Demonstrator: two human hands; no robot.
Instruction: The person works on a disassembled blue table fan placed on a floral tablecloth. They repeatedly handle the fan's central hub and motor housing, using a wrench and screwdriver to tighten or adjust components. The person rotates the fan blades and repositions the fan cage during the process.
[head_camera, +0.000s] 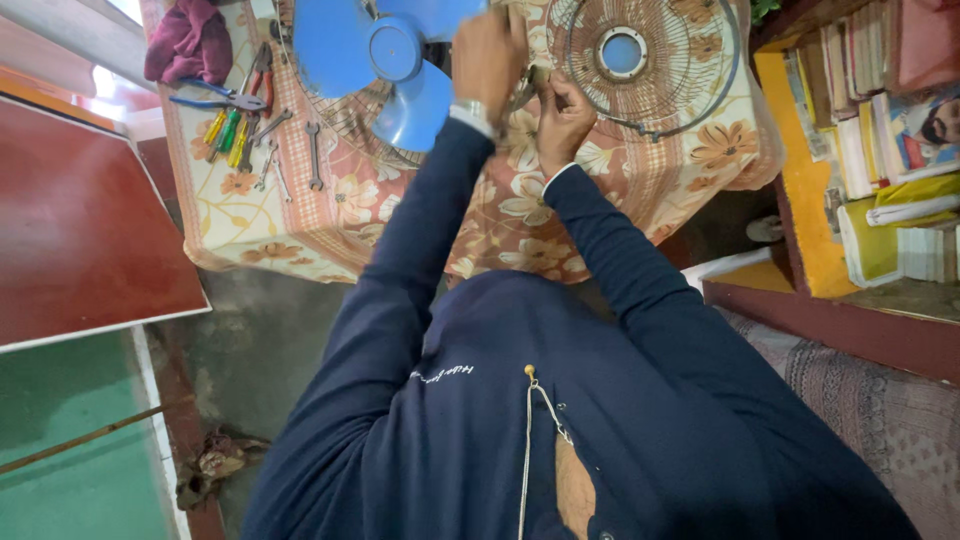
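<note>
Fan blade: the blue three-lobed fan blade (385, 60) sat at the far edge of the table, on the flowered tablecloth (520, 215), its round hub facing up and a wire guard under it.
Small part: a little metal piece (535, 82) showed between the two hands, just right of the blade; too small to say what it was.
Left hand: the left hand (487, 60) was closed, fingers curled against the small part beside the blade's hub.
Right hand: the right hand (562, 115) was closed too, fingertips pinched on the same part from below.
Step in hand: by the look of it, both hands were working a fastener or fitting at the fan's motor side.
Next move: it would likely call for a steady pinch and a turn, with the blade kept from swinging.
Front guard: the round wire guard (650, 60) with a blue centre lay apart, to the right.
Tools: blue-handled pliers (215, 98), screwdrivers (228, 135) and spanners (315, 155) lay to the left, near a maroon cloth (190, 42).
Shelf: books (870, 120) stood at the right.
</note>
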